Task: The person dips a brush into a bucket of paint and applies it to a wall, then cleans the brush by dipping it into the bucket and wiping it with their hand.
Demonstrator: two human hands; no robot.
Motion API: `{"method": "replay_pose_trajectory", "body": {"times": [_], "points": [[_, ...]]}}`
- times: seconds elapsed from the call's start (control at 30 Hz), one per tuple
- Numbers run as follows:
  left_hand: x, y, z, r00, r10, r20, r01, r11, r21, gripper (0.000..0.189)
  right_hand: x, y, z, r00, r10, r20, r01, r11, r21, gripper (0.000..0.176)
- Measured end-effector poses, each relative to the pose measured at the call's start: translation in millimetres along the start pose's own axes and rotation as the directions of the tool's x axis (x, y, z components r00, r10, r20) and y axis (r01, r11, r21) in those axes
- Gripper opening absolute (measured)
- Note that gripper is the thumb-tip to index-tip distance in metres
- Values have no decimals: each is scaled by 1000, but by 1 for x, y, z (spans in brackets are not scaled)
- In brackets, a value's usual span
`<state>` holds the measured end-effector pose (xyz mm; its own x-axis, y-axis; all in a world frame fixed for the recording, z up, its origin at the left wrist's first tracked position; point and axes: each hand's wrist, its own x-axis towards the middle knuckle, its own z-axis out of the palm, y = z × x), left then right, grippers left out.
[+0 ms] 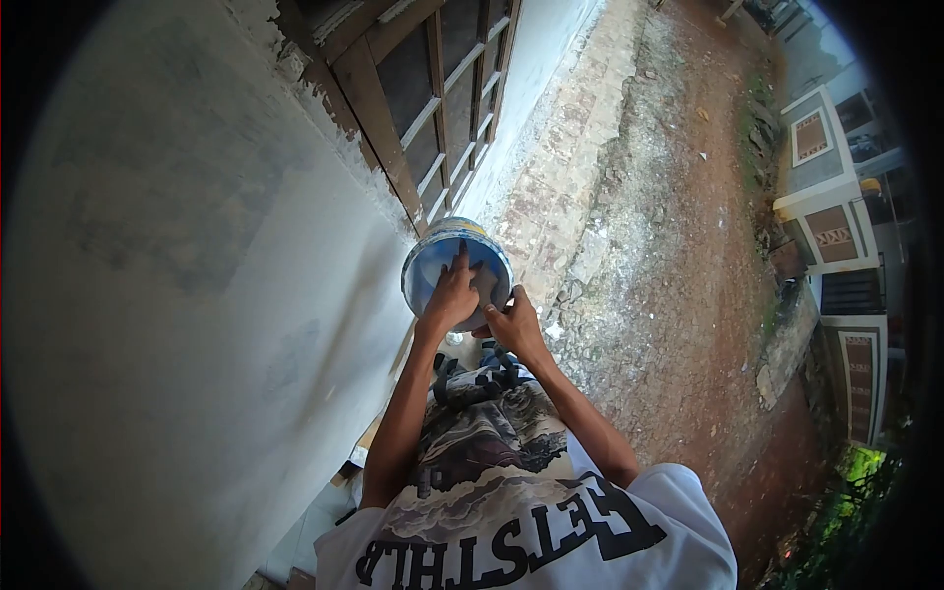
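Observation:
A round bucket (458, 228) with a blue inside and a stained rim is tilted so that its mouth faces me, close to the wall. My left hand (454, 293) reaches into its mouth with the fingers apart and one finger stretched toward the far rim. At the right side of the rim, my right hand (513, 323) grips the bucket, its thumb over the edge. A small grey-brown flat piece (486, 282) shows inside between my hands. Whether either hand holds this piece I cannot tell.
On the left rises a grey plastered wall (197, 246) with patches. Ahead is a brown wooden window frame (379, 108) with panes and rough plaster at its edge. Rough, stony ground (649, 295) runs along the right, with a building front (836, 206) and green plants (855, 511) beyond.

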<state>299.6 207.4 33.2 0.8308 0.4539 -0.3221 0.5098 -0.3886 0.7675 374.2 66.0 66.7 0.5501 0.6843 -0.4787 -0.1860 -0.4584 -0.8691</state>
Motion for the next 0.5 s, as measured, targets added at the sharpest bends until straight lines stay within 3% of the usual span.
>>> {"method": "replay_pose_trajectory", "body": {"times": [0.17, 0.23, 0.5], "points": [[-18, 8, -1, 992, 86, -93, -80, 995, 62, 76, -1, 0, 2, 1000, 13, 6, -13, 1000, 22, 38], [-23, 7, 2, 963, 246, -109, -240, 969, 66, 71, -2, -3, 3, 999, 36, 10, -36, 999, 30, 39], [-36, -3, 1, 986, 163, -42, -142, 940, 312, 74, 1, 3, 3, 1000, 6, -22, -4, 996, 87, 39]]}}
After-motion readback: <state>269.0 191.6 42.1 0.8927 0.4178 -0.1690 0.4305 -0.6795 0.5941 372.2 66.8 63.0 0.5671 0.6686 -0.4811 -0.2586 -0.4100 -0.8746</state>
